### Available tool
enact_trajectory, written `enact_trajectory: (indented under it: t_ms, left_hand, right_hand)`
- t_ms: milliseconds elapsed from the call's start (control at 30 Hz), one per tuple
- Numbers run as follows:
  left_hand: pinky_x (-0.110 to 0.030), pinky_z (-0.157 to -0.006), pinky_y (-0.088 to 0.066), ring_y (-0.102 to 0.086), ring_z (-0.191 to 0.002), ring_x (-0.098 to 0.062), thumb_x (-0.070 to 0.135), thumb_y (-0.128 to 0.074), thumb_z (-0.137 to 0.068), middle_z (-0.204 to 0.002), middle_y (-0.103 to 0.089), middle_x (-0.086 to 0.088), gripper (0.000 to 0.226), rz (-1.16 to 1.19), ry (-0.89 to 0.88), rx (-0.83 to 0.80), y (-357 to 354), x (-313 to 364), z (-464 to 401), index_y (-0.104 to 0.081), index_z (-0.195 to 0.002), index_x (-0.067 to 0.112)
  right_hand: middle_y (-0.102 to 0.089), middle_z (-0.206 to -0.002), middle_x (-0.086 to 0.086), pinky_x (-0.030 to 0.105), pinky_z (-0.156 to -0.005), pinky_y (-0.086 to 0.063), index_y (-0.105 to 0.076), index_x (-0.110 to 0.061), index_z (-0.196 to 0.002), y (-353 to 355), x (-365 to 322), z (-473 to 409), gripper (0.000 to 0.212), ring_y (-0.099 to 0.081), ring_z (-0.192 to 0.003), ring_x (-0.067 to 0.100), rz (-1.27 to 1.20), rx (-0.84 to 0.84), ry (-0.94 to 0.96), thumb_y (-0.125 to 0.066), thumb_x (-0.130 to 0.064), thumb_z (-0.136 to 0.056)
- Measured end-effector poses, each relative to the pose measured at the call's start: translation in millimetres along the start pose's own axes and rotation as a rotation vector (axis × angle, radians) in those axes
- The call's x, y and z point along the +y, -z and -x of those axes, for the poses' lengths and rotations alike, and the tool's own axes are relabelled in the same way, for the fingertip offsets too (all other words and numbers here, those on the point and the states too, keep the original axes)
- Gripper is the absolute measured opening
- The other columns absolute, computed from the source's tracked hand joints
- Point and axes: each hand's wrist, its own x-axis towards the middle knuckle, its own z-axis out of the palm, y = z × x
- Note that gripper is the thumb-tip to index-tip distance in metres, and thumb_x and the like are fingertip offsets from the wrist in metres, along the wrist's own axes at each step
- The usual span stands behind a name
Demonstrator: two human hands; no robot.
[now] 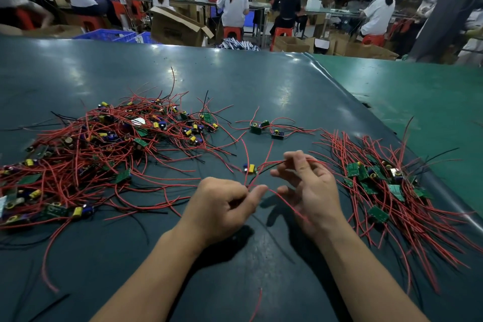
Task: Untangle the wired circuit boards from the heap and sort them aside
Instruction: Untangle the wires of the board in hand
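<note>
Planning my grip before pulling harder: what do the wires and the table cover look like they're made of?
Red wires: thin leads, probably plastic-insulated, matte, holding loose curves. Table cover: dark green sheet, likely vinyl or rubber, with glossy light reflections and a curled edge.

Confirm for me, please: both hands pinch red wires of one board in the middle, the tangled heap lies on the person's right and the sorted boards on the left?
Not quite: the head view shows the tangled heap on the person's left and the sorted boards on the right. The left hand and right hand do pinch one board's red wires.
</note>
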Motion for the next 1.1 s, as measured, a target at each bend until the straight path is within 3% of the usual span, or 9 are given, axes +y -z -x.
enact_trajectory:
  t_ms: [100,200,367,500,600,767,900,1033,1100]
  left_hand:
    - [-0.03,-0.057,-0.047,-0.052,-0.054,-0.011,0.05,-0.057,-0.09,-0.064,-0.066,0.005,0.04,-0.098,0.174,-0.122,-6,-2,2,-0.07,-0.071,0.018]
    - [-0.033,-0.066,-0.052,-0.063,-0.066,-0.014,0.05,-0.057,-0.089,-0.081,-0.073,0.007,0.035,-0.074,0.3,-0.01,-4,-2,0,-0.075,-0.086,0.02]
    - [-0.027,-0.064,-0.048,-0.057,-0.063,-0.009,0.049,-0.068,-0.086,-0.075,-0.064,0.008,0.028,-0.032,0.502,0.174,-2,-4,-5,-0.062,-0.081,0.022]
    - [-0.021,-0.062,-0.047,-0.056,-0.065,-0.009,0.034,-0.077,-0.082,-0.093,-0.059,0.009,0.028,0.038,0.468,0.166,-2,-7,-6,-0.065,-0.107,0.027]
    - [-0.019,-0.067,-0.047,-0.059,-0.072,-0.008,0.014,-0.073,-0.087,-0.09,-0.065,0.001,0.012,0.029,0.308,0.147,-5,-10,-5,-0.075,-0.099,0.014]
    - [-0.023,-0.051,-0.053,-0.067,-0.06,-0.014,0.027,-0.064,-0.092,-0.073,-0.068,-0.002,0.019,0.345,0.645,0.31,-3,-15,-9,-0.07,-0.079,0.015]
    - [-0.021,-0.04,-0.049,-0.062,-0.042,-0.013,0.028,-0.06,-0.096,-0.061,-0.068,0.0,0.024,0.484,0.799,0.632,8,-23,-17,-0.065,-0.078,0.014]
    - [-0.017,-0.055,-0.054,-0.072,-0.066,-0.009,0.024,-0.059,-0.097,-0.106,-0.07,-0.018,0.028,0.734,0.905,1.047,29,-39,-22,-0.061,-0.109,-0.001]
    - [-0.012,-0.067,-0.053,-0.069,-0.089,0.001,0.016,-0.06,-0.097,-0.137,-0.052,-0.011,0.059,0.716,0.858,1.027,30,-41,-19,-0.033,-0.145,-0.006]
  right_hand:
    - [-0.068,-0.067,0.003,0.019,-0.041,-0.047,-0.064,-0.011,-0.085,-1,-4,0,0.022,-0.07,-0.062,0.015,-0.128,0.01,-0.057,-0.052,-0.024,-0.097]
    - [-0.068,-0.067,0.003,0.02,-0.042,-0.048,-0.064,-0.011,-0.084,-1,-3,-2,0.023,-0.07,-0.062,0.017,-0.161,0.006,-0.086,-0.051,-0.025,-0.097]
    - [-0.066,-0.067,0.004,0.023,-0.045,-0.05,-0.063,-0.012,-0.081,-2,1,-3,0.021,-0.071,-0.066,0.02,-0.175,-0.034,-0.106,-0.055,-0.031,-0.088]
    - [-0.067,-0.066,0.003,0.022,-0.045,-0.049,-0.064,-0.013,-0.081,1,1,-4,0.024,-0.071,-0.065,0.019,-0.151,-0.02,-0.113,-0.052,-0.029,-0.095]
    - [-0.07,-0.071,0.002,0.02,-0.046,-0.049,-0.069,-0.014,-0.084,0,1,-4,0.023,-0.071,-0.066,0.015,-0.083,-0.034,-0.104,-0.058,-0.033,-0.087]
    - [-0.073,-0.074,0.004,0.018,-0.048,-0.051,-0.071,-0.008,-0.091,4,4,-8,0.022,-0.069,-0.062,0.011,0.018,0.043,-0.007,-0.06,-0.026,-0.088]
    - [-0.071,-0.068,0.004,0.017,-0.048,-0.051,-0.069,-0.006,-0.086,9,2,-11,0.023,-0.067,-0.056,0.011,-0.061,0.101,-0.017,-0.056,-0.023,-0.095]
    - [-0.071,-0.067,0.003,0.018,-0.048,-0.052,-0.069,-0.006,-0.086,15,-3,-13,0.027,-0.067,-0.057,0.011,-0.166,0.137,-0.032,-0.055,-0.027,-0.097]
    - [-0.07,-0.067,0.002,0.017,-0.048,-0.051,-0.068,-0.007,-0.087,16,-5,-14,0.027,-0.067,-0.057,0.01,-0.231,0.146,-0.037,-0.054,-0.028,-0.098]
